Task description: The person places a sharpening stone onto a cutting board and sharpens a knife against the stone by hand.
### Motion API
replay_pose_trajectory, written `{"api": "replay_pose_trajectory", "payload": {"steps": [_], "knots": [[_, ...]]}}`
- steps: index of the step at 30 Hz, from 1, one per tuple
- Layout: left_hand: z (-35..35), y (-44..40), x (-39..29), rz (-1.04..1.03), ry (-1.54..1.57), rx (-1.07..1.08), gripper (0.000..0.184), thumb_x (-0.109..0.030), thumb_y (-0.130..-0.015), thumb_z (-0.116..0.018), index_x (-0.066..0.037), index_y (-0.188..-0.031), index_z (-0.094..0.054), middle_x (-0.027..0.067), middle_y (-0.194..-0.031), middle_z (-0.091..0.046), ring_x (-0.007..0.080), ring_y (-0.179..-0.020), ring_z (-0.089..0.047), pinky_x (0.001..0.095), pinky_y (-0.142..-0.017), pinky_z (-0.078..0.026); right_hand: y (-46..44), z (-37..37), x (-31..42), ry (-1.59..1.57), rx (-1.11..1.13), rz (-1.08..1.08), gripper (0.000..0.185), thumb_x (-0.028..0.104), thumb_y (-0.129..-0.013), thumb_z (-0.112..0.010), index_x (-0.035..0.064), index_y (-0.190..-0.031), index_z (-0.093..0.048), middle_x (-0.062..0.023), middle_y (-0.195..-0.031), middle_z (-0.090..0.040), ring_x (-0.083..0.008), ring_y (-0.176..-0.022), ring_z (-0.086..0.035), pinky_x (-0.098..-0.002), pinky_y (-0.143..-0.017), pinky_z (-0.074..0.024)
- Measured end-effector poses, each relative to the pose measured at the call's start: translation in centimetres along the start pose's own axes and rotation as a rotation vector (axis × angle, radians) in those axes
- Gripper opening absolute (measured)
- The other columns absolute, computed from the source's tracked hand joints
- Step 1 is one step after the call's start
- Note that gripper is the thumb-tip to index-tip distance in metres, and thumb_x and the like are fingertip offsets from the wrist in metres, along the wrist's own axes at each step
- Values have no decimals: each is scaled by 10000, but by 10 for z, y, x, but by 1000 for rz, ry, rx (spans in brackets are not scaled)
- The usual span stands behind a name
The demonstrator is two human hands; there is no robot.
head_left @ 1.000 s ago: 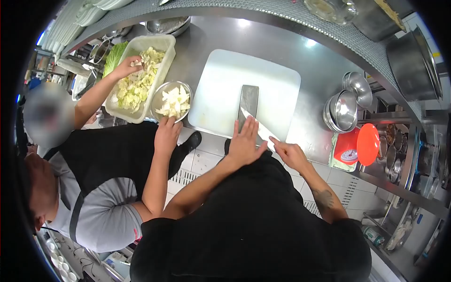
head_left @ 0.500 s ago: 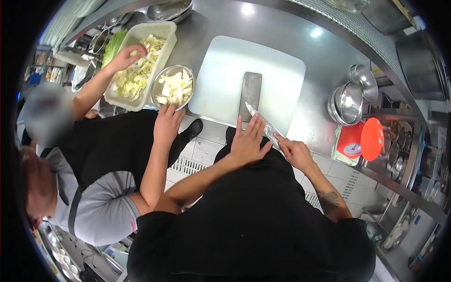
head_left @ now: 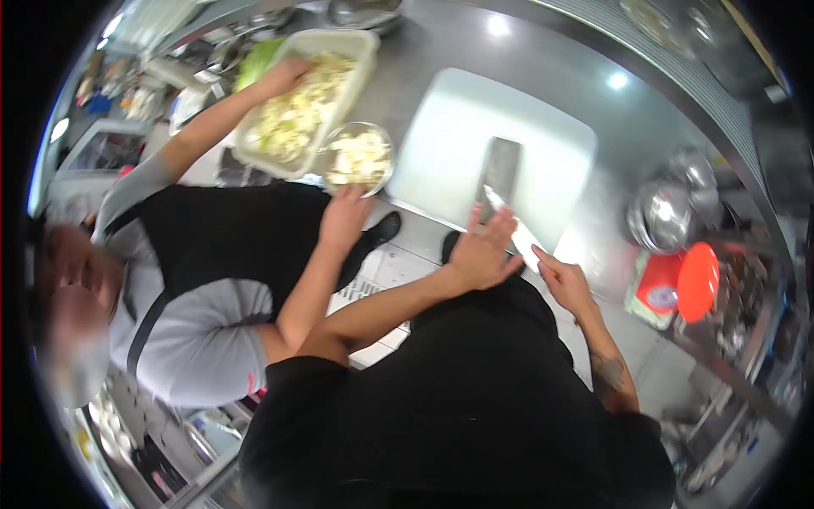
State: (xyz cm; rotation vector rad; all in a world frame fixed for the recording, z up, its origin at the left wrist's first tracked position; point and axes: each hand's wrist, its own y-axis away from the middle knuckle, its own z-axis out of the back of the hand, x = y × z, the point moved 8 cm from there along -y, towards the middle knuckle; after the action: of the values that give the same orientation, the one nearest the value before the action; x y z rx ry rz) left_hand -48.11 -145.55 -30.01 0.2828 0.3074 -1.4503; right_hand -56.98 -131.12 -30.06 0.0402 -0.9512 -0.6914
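A knife (head_left: 525, 243) slants over the near end of a grey whetstone (head_left: 504, 161), its tip pointing away to the left. My right hand (head_left: 563, 282) is closed around the handle, most of which the fingers hide. My left hand (head_left: 485, 256) lies with its fingers stretched out and the thumb apart, close against the blade beside the stone's near end. Whether the fingertips press on the blade cannot be made out. Under the stone is a white cutting board (head_left: 441, 127), near the counter's front edge.
To the left, a co-worker's hands are at a plastic tub (head_left: 370, 53) of chopped cabbage and a metal bowl (head_left: 391, 161) of cut pieces. Stacked metal bowls (head_left: 661, 216) and a red kitchen scale (head_left: 660, 284) stand on the right.
The whole view has shifted, so the counter appears farther right. The co-worker's upper hand has moved within the tub. My hands keep nearly the same pose at the knife and stone.
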Motion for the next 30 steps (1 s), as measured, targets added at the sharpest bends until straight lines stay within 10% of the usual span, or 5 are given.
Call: {"api": "replay_pose_trajectory", "payload": {"steps": [9,17,30], "knots": [[-17,11,-13,-44,-36,-1,766,-559,-984,-416,55,-1439,-476,191,-1546,-431,274,-1510,-281,620,-1218,-59,6,-5,-7,-39,-98,283,355,158,-994,-592,150,-1345,-640,-241,-954,-682,-307,-621,-640,-395,-628,-504],[-13,-13,11,10,-85,84,715,-517,-1023,-362,8,-1506,-406,127,-1588,-390,283,-1542,-178,643,-1207,6,-15,-2,-17,54,64,4,363,269,-1018,-570,237,-1377,-612,-206,-996,-694,-340,-641,-637,-384,-664,-526],[-18,-14,8,65,-107,179,695,-504,-1023,-380,-20,-1523,-389,95,-1617,-344,293,-1549,-146,642,-1208,17,-18,0,-11,-49,85,26,399,239,-1038,-536,121,-1418,-569,-86,-722,-535,-97,-679,-478,-308,-679,-486]]}}
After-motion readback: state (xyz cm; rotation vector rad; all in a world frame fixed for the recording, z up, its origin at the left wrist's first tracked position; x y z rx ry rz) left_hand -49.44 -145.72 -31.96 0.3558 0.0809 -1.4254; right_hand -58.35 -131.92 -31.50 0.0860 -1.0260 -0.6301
